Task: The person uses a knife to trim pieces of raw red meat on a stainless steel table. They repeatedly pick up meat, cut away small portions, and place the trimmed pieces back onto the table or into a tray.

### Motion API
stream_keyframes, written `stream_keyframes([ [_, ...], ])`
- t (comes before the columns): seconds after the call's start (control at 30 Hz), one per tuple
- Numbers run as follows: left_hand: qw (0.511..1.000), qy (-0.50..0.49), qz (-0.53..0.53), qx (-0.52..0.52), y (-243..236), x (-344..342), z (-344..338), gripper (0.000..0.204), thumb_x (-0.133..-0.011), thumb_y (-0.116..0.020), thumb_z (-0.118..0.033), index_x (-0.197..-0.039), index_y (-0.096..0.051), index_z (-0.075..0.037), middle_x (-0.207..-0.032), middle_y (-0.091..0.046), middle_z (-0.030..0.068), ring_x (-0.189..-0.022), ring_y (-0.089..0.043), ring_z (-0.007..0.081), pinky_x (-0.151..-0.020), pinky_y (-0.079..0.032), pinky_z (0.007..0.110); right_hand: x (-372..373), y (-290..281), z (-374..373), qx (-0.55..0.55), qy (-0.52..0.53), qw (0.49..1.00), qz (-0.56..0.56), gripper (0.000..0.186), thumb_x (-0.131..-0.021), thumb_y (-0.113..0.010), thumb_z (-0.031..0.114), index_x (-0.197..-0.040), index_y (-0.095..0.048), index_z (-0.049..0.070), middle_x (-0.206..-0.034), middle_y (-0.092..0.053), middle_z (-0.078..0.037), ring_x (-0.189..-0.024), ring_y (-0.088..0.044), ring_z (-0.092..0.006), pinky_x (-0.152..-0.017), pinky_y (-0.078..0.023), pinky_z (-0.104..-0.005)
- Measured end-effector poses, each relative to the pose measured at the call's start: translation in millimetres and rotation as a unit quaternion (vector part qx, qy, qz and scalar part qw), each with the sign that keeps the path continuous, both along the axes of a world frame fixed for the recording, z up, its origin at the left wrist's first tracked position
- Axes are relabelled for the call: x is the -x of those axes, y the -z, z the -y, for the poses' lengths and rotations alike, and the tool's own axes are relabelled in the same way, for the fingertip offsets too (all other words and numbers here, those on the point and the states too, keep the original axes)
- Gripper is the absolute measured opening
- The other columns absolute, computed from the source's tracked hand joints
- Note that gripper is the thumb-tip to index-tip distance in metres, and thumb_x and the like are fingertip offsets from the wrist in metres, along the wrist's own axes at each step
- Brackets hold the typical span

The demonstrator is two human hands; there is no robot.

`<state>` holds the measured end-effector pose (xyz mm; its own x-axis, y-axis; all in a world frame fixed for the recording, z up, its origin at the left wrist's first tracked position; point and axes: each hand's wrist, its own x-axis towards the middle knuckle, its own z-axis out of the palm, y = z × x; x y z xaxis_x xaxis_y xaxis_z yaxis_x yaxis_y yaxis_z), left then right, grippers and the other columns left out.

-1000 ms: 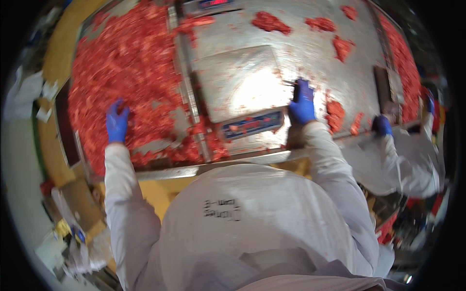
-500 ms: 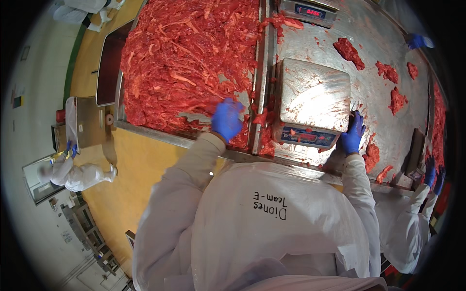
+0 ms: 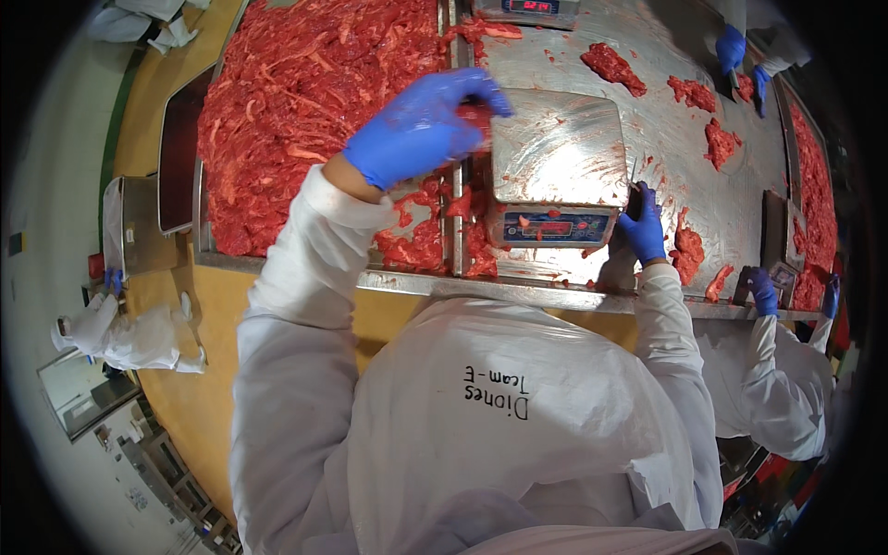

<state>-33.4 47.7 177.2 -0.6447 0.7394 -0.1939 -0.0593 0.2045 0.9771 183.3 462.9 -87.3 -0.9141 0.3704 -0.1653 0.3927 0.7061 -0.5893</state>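
Note:
My gloved left hand [image 3: 412, 129] is raised at the upper left corner of a steel weighing scale [image 3: 555, 148], its fingers curled around a piece of red meat [image 3: 474, 120]. Below it spreads a tray of red meat strips [image 3: 296, 83], with a metal divider [image 3: 453, 240] beside the scale. My gloved right hand [image 3: 643, 222] is beside the scale's lower right, closed around what appears to be a thin knife [image 3: 633, 169], its handle mostly hidden. Loose lumps of meat [image 3: 688, 245] lie on the steel surface to the right.
A second scale [image 3: 525, 13] stands at the top. Co-workers' gloved hands show at the upper right [image 3: 729, 48] and lower right [image 3: 762, 291], near another meat tray [image 3: 805, 185]. The table's front steel rim [image 3: 573, 294] runs before me. A person [image 3: 129, 338] is on the floor area at left.
My left hand has moved up and right from over the meat strips to the scale, now with meat in it. My right hand stays beside the scale. The whole view has shifted as the head moved.

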Motion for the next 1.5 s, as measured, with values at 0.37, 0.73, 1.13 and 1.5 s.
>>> stream_keyframes([
  [0.37,0.895,0.039,-0.434,0.094,100,-9,-83,0.042,-0.082,-0.075,-0.010,-0.123,-0.067,-0.004,-0.121,-0.068,0.0067,-0.110,-0.064,0.0173,-0.094,-0.053,0.033,-12,12,-13,0.236,0.084,0.967,-0.041,0.080,-0.080,-0.087,0.032,-0.145,-0.051,0.003,-0.134,-0.064,-0.018,-0.125,-0.060,-0.0258,-0.106,-0.047,-0.0377],
  [0.73,0.908,-0.146,-0.297,0.257,159,-51,57,0.044,-0.085,-0.075,-0.020,-0.126,-0.068,-0.006,-0.128,-0.065,0.0202,-0.122,-0.061,0.0337,-0.105,-0.047,0.045,-86,-100,80,0.558,-0.047,0.829,0.000,0.026,-0.100,-0.067,0.027,-0.114,-0.064,0.005,-0.115,-0.066,-0.009,-0.103,-0.062,-0.0137,-0.096,-0.051,-0.0338],
  [1.13,0.857,0.065,-0.495,0.131,165,-106,28,0.016,-0.087,-0.071,-0.011,-0.097,-0.065,-0.001,-0.097,-0.066,0.0168,-0.095,-0.064,0.0382,-0.096,-0.047,0.052,19,-106,188,0.640,-0.050,0.758,0.118,0.028,-0.100,-0.069,0.034,-0.097,-0.065,0.006,-0.084,-0.067,-0.001,-0.076,-0.065,-0.0092,-0.071,-0.053,-0.0278],
  [1.5,0.823,0.192,-0.446,0.293,168,-88,64,0.025,-0.081,-0.073,-0.013,-0.105,-0.072,-0.006,-0.097,-0.068,0.0171,-0.094,-0.065,0.0396,-0.092,-0.052,0.051,17,-101,200,0.604,-0.131,0.774,0.142,0.021,-0.096,-0.075,0.019,-0.087,-0.062,0.004,-0.076,-0.067,-0.005,-0.065,-0.063,-0.0134,-0.067,-0.054,-0.0293],
])
